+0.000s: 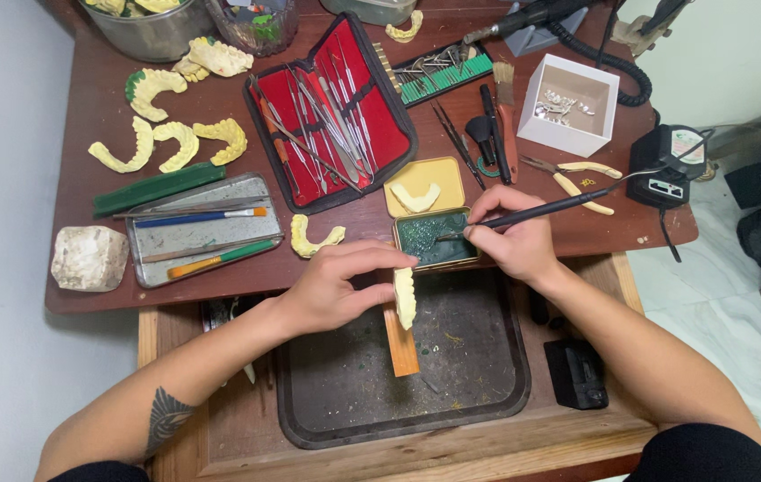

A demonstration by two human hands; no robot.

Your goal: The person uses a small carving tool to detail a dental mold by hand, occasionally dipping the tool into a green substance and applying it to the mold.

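Head view: the left hand [331, 290] pinches a pale yellow plaster dental cast [405, 297] between thumb and fingers, above a dark tray [479, 375] below the brown wooden surface [86, 192]. The right hand [510, 236], fingers curled, grips a thin black-handled instrument [541, 209] like a pen, its tip resting in the green wax of a small yellow tin [432, 236] just beside the cast.

Bright, even overhead light, soft shadows, sharp focus, slight bending at the edges.
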